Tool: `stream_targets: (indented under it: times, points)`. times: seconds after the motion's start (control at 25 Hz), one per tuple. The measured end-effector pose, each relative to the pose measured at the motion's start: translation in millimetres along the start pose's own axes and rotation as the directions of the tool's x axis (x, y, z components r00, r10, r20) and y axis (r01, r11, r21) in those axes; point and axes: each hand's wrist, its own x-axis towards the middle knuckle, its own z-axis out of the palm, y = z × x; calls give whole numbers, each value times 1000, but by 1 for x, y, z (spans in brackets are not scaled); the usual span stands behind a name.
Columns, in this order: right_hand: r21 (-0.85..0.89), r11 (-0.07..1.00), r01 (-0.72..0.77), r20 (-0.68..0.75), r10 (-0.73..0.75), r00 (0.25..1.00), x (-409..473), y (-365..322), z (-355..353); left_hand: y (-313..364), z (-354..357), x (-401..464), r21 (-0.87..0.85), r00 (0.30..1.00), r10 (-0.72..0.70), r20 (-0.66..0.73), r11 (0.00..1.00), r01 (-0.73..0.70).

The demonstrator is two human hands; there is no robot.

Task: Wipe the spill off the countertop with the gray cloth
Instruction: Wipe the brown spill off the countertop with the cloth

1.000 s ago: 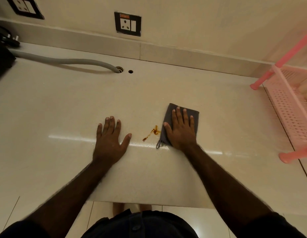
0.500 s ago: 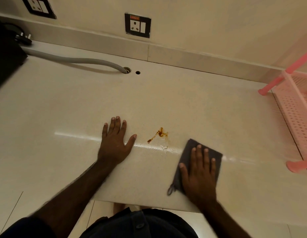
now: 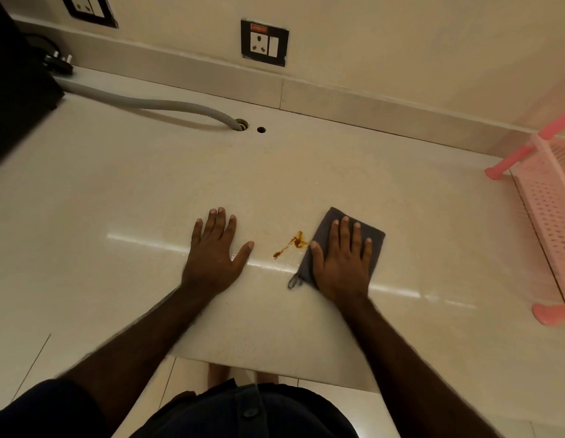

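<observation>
A small brown spill (image 3: 292, 243) streaks the pale countertop (image 3: 148, 200) between my hands. The gray cloth (image 3: 322, 232) lies flat just right of the spill, its left edge touching the spill's right end. My right hand (image 3: 341, 267) presses palm-down on the cloth with fingers spread, covering most of it. A small loop hangs from the cloth's near left corner. My left hand (image 3: 213, 257) rests flat and open on the counter left of the spill, holding nothing.
A gray corrugated hose (image 3: 167, 104) runs into a hole at the back, with a smaller hole (image 3: 261, 129) beside it. A pink plastic rack (image 3: 549, 197) stands at the right. A black appliance (image 3: 16, 99) fills the far left. The counter's front edge is near my body.
My right hand slid the cloth from near the front edge back up and left to the spill's right side. The left hand stayed put.
</observation>
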Motion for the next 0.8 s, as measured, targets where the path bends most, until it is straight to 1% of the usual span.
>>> stream_targets:
  times: [0.08,0.16,0.28,0.36,0.48,0.56,0.64,0.68,0.72,0.8]
  points:
    - [7,998,61,12,-62,998,-3,-15,3,-1,0,1,9,1000,-5,11,1000,5]
    - [13,987,162,11,-162,987,-24,-20,10,-1,1,3,15,1000,-6,28,1000,5]
    - [30,970,240,-15,-240,971,-60,2,20,-3,2,2,-3,1000,6,-4,1000,-6]
    - [16,975,220,-40,-219,975,-70,33,19,-3,4,1,-4,1000,10,-21,1000,-10]
    - [-24,993,112,-25,-113,993,-45,67,5,-4,4,0,-7,1000,12,-21,1000,-12]
    - [-36,999,21,-10,-22,1000,-18,62,-1,-4,3,0,-2,1000,15,-19,1000,-15]
    - [-14,1000,-24,-13,24,1000,1,37,-4,-2,2,0,8,1000,15,-7,1000,-15]
    - [-5,1000,-6,-13,6,1000,2,21,-2,-2,1,0,12,1000,13,-2,1000,-13]
    - [0,999,46,-16,-46,999,-3,8,1,-2,1,0,13,1000,9,2,1000,-9]
    - [7,982,188,-8,-188,982,-26,-4,10,-2,0,1,9,1000,2,16,1000,-2]
